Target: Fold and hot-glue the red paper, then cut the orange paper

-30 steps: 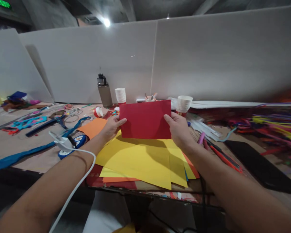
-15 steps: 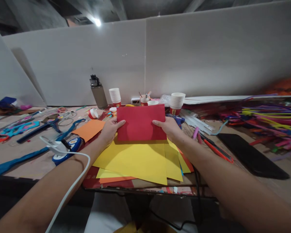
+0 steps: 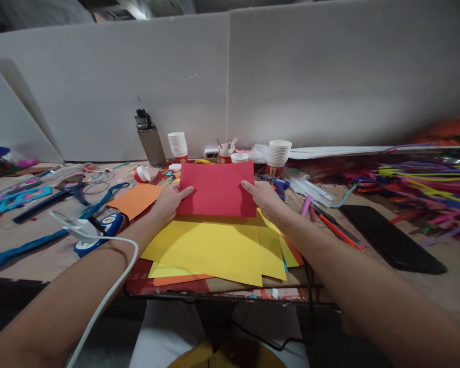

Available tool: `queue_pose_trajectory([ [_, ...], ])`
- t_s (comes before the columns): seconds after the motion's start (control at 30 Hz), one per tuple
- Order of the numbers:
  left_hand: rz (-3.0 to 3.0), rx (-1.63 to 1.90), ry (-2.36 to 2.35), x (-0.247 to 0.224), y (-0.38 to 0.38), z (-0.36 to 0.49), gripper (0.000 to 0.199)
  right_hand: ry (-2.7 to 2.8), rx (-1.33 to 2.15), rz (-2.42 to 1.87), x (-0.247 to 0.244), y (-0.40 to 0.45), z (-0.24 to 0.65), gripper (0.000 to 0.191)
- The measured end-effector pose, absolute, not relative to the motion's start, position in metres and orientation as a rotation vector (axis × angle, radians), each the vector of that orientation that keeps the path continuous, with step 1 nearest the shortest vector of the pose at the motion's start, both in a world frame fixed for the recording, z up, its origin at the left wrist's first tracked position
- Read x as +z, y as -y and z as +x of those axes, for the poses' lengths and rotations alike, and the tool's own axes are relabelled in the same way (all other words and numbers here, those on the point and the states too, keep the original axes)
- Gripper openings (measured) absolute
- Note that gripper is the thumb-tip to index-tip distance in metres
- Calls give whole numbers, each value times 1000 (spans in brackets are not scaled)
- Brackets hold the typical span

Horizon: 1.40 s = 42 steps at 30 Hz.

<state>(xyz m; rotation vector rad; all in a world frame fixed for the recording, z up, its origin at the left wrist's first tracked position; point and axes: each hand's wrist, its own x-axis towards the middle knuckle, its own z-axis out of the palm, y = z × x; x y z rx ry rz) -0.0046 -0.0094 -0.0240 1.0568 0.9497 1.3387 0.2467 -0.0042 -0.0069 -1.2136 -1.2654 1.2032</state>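
A red sheet of paper [image 3: 216,190] is held up between my two hands, above yellow sheets [image 3: 207,248] that lie on the table. My left hand [image 3: 172,200] grips its left edge, thumb on the near face and fingers behind. At the right edge, my right hand [image 3: 262,197] pinches the sheet in the same way. Under the yellow sheets, an orange sheet [image 3: 180,280] shows at the front. Another orange sheet [image 3: 138,199] lies left of my left hand.
Stacked paper cups [image 3: 279,153], a second stack [image 3: 178,145] and a bottle [image 3: 151,140] stand at the back. A black phone [image 3: 391,237] and colourful pipe cleaners [image 3: 437,189] lie right. A white cable [image 3: 117,276] crosses my left forearm.
The red sheet is tilted slightly, its right side a little higher than before, still in both hands. The whole view has shifted slightly, with the table's things appearing higher and further left.
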Motion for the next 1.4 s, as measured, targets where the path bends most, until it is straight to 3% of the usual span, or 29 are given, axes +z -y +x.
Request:
queue_pose_trajectory([
  [0.3, 996, 1467, -962, -24, 5, -7, 33, 1224, 1602, -1113, 10, 19, 248, 5],
  [0.5, 965, 1367, -754, -18, 7, -12, 34, 1330, 1345, -1165, 1, 11, 250, 4],
  [0.73, 1127, 1320, -787, -19, 13, -18, 42, 1431, 1246, -954, -11, 2, 256, 32],
  [1.03, 1142, 1293, -829, -32, 12, -13, 49, 1421, 1211, -1047, -17, 2, 254, 33],
  [1.23, 1113, 1293, -856, -36, 5, -13, 42, 1347, 1272, -1022, -8, 7, 251, 27],
  [1.4, 1053, 1451, -1008, -36, -3, -19, 47, 1352, 903, -847, 16, 20, 250, 30],
])
